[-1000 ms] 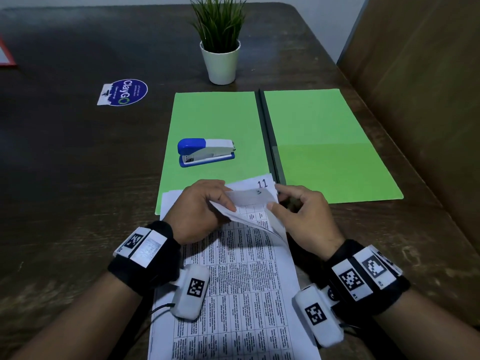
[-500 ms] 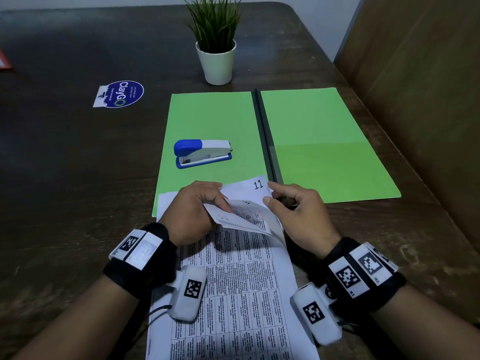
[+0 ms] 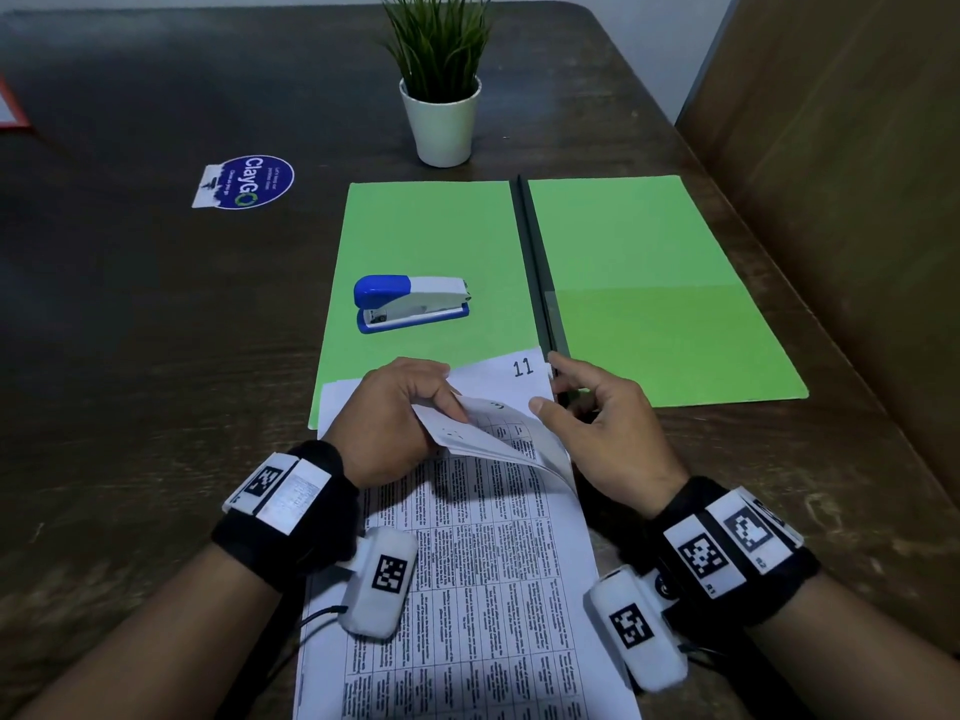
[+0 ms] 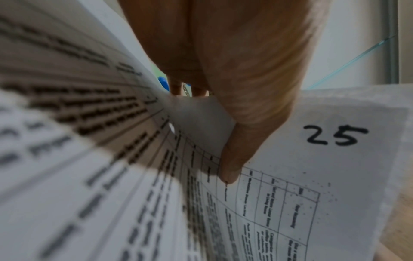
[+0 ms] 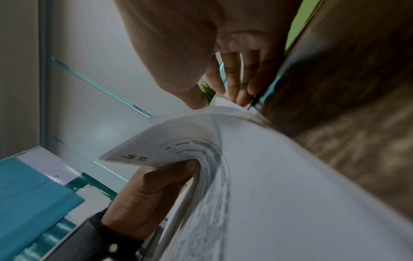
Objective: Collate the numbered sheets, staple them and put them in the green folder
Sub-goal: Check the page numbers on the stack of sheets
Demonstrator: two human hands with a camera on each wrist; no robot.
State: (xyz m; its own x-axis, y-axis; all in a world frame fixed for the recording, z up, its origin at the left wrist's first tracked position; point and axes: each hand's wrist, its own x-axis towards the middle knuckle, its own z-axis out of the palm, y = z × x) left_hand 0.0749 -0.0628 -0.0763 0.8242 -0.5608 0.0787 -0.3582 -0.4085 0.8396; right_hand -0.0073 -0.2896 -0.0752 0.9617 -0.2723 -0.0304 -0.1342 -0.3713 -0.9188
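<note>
A stack of printed sheets [image 3: 467,589] lies at the table's near edge, its top end overlapping the open green folder [image 3: 649,262]. My left hand [image 3: 447,402] grips the bent-back top corner of several upper sheets [image 3: 467,428]; the sheet under its thumb [image 4: 245,106] is marked 25 [image 4: 335,136]. The lifted corner uncovers a lower sheet marked 11 [image 3: 522,367]. At the stack's top right corner my right hand [image 3: 558,384] has relaxed, fairly straight fingers [image 5: 236,76] and holds nothing. A blue and white stapler [image 3: 413,302] lies on the folder's left flap.
A potted plant [image 3: 441,122] stands behind the folder. A blue round sticker [image 3: 244,181] lies on the dark wooden table at the back left. A brown panel [image 3: 857,200] runs along the table's right side. Something red-edged [image 3: 10,106] shows at the far left.
My right hand has let go of the bent corner and its fingers have straightened. My left hand keeps the corner and has drawn it a little leftward, so sheet 11 shows more.
</note>
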